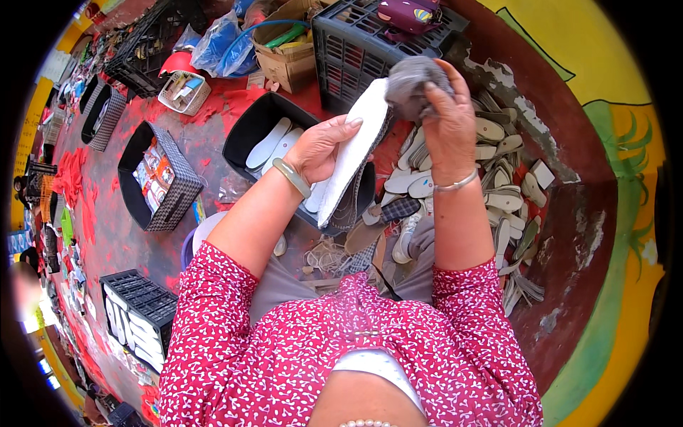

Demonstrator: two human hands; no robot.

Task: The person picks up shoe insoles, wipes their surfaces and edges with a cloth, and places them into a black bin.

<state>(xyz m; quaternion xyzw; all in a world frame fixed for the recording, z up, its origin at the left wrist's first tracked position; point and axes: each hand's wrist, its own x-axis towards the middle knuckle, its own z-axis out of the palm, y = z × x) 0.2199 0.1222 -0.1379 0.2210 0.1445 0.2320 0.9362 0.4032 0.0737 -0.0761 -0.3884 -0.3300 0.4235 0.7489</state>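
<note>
My left hand is closed around the middle of a long white insole, its thumb lying on the white face. The insole stands slanted above my lap, its upper tip leaning right. Behind its right edge shows a darker strip. In my right hand is a bunched grey cloth, pinched between thumb and fingers. That cloth is up against the insole's upper tip. Just below the insole stands a black bin with white insoles inside, partly hidden by my left arm.
Many loose soles are heaped to the right, along the wall. A dark plastic crate with a purple bag on it stands ahead. Leftward are a woven basket of packets and a black crate. Tangled cord lies near my knees.
</note>
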